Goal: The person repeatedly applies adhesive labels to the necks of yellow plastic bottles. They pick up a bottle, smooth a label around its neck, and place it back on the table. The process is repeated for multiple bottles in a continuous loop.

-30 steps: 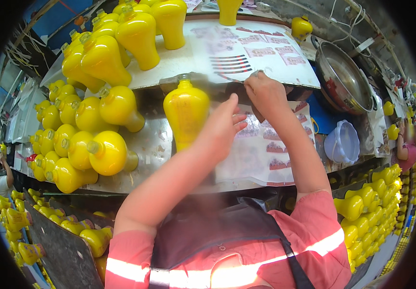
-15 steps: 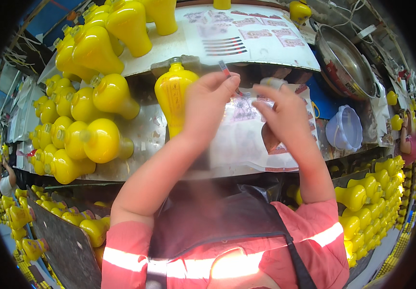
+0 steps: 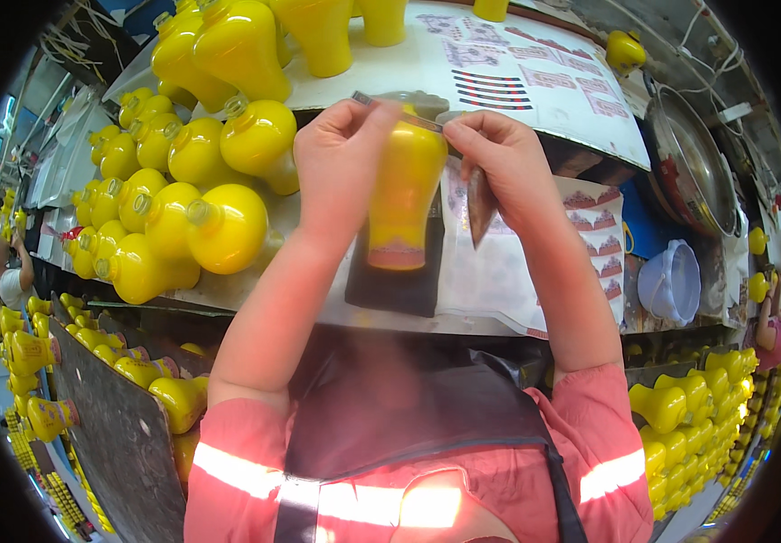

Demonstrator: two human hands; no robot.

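A thin dark strip decal with a red part (image 3: pixel 422 121) is stretched between my two hands across the neck end of a yellow bottle (image 3: pixel 404 195). My left hand (image 3: pixel 338 163) pinches the strip's left end. The right end is between the thumb and finger of my right hand (image 3: pixel 508 163), which also keeps a brown pointed flat scraper (image 3: pixel 478 210) tucked in its fingers. The bottle lies with its neck away from me on a dark pad (image 3: pixel 390 294), a pinkish patterned band around its base. Whether the strip touches the bottle is not clear.
Several plain yellow bottles (image 3: pixel 228 231) lie stacked at left. Decal sheets (image 3: pixel 599 244) lie right of the bottle; a white board (image 3: pixel 499 59) beyond carries more strips. A pale bucket (image 3: pixel 669 282) and a metal pan (image 3: pixel 694 163) stand at right. Other people are at both far sides.
Both hands have moved left, over the bottle's neck. The strip, earlier hanging from my left hand, is now held at both ends. The view has shifted; the bottle now shows its base band.
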